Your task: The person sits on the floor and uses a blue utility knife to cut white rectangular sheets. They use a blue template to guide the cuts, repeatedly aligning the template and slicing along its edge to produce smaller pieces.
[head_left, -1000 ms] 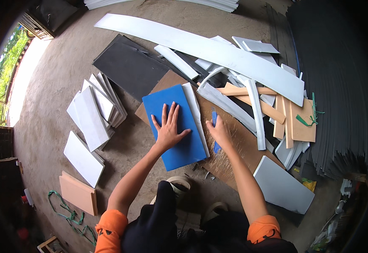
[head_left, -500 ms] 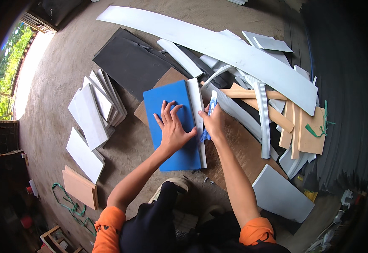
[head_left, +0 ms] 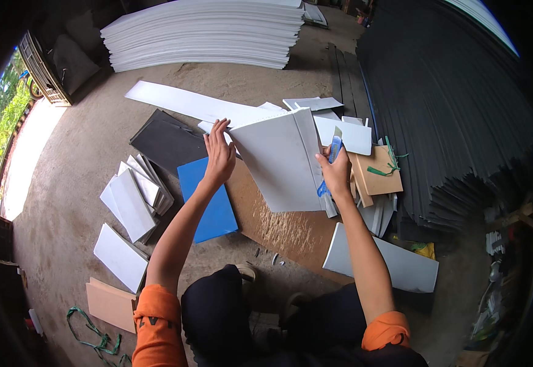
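Note:
A white board stands tilted up in front of me, its lower edge over a scarred brown board. Along its left edge lies my left hand, fingers fairly straight and holding that side. At the opposite edge, my right hand is closed around a blue utility knife whose blade points upward. A bit of blue material hangs just below this hand. To the left of the raised board, a flat blue board rests partly on the brown one.
White offcuts lie to the left, above a tan block and green string. Black sheets and a long white strip lie beyond. Tan pieces are at right. A tall white stack stands at the back.
The white board has come up between my hands, and the blue board now lies uncovered by my left hand. My right hand keeps the knife. The view has tipped up toward the back.

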The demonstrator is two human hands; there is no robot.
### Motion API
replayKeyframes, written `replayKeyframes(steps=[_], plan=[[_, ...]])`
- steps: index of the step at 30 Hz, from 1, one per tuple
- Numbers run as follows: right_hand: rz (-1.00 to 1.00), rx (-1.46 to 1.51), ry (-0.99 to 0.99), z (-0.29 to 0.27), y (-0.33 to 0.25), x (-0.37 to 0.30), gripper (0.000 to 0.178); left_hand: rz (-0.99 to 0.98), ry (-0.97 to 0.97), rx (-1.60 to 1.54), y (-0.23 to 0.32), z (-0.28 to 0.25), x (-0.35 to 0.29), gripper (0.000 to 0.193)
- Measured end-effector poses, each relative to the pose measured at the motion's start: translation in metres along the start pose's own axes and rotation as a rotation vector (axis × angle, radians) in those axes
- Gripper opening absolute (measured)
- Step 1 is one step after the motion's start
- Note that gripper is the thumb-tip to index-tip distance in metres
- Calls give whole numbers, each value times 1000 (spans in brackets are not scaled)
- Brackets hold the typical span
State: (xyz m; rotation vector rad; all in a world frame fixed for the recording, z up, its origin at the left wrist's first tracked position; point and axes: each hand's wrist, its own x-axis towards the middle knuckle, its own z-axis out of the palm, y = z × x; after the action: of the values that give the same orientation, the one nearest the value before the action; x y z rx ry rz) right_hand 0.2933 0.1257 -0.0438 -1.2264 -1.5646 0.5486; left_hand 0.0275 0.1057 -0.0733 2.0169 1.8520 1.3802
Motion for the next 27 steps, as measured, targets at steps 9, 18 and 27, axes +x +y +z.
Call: replayKeyframes(steps=[9,18,27], plan=[[443,423,-55,-78,-27,-45,18,291,-226,-260,120,-53,30,46],[1107,1345,96,-110,-16,-88,17,65,-291,-78,108,-21,-69,44],[619,793,-233,-112,-51,-96,17,320,-369,495,125,-19,-55,56]])
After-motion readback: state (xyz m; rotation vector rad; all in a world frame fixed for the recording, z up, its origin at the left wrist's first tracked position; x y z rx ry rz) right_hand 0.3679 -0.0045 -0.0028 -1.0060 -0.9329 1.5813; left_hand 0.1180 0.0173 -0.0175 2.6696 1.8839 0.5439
